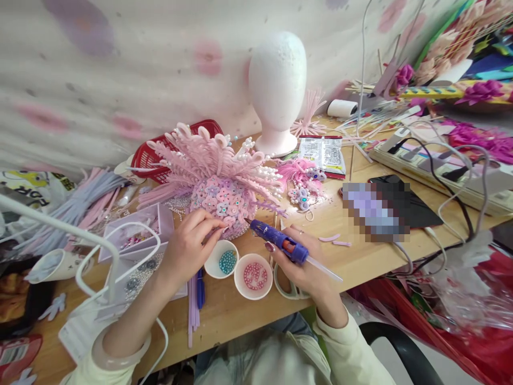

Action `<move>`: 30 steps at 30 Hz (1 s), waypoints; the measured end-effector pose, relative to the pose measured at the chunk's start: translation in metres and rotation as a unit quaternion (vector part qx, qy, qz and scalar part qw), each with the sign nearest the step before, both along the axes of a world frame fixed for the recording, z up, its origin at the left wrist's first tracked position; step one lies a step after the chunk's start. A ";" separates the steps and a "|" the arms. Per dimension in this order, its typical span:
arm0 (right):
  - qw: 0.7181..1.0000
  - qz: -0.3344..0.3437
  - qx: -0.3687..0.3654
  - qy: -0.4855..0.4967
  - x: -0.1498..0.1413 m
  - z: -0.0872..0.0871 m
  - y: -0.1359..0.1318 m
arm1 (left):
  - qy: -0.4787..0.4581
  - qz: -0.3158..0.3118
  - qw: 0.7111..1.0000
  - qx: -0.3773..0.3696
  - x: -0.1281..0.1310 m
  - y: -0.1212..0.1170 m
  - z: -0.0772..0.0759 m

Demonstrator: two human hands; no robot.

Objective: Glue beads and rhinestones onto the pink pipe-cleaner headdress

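My right hand (298, 262) is wrapped round a blue hot glue gun (280, 240). Its nozzle points left at a pink flower-covered headpiece (224, 200), and a clear glue stick (326, 270) sticks out of the back. Against the lower left of the headpiece is my left hand (196, 238), thumb and fingertips pinched together on something too small to make out. Fluffy pink pipe-cleaner plumes (200, 155) and strings of white pearls fan out from the headpiece. Just below the hands stand a cup of teal beads (211, 271) and a cup of pink beads (247, 292).
A white foam head (278, 85) stands at the back. To the right are a phone (412, 203) and a power strip (425, 171) with cables. Scissors (292, 291) lie under my right hand. Lilac trays (164, 224) and a white lamp arm (60, 219) are on the left.
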State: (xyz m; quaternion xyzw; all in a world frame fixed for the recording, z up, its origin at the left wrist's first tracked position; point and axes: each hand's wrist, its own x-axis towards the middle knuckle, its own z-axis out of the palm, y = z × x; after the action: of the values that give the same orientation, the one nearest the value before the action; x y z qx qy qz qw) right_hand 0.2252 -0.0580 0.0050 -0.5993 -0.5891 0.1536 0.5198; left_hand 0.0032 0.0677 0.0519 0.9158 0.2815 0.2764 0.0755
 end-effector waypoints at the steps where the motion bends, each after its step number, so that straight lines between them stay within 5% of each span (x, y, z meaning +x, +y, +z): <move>1: 1.000 -0.009 0.000 0.007 0.001 0.000 -0.002 | 0.005 -0.004 1.000 0.010 0.001 0.002 -0.001; 14: 0.998 -0.026 0.045 0.020 0.012 -0.003 -0.005 | 0.012 -0.016 0.996 0.086 0.010 0.011 -0.007; 21: 0.998 -0.034 0.047 0.014 0.013 -0.004 -0.006 | -0.042 0.061 0.997 0.007 0.016 0.005 -0.001; 30: 0.998 -0.027 0.045 0.020 0.013 -0.004 -0.007 | -0.043 0.086 0.995 -0.030 0.018 0.002 -0.003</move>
State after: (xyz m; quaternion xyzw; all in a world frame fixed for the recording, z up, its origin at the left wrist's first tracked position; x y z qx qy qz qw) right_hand 0.2379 -0.0649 0.0008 -0.5877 -0.5685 0.1252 0.5620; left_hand 0.0214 0.0692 0.0489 0.8725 0.3642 0.3126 0.0912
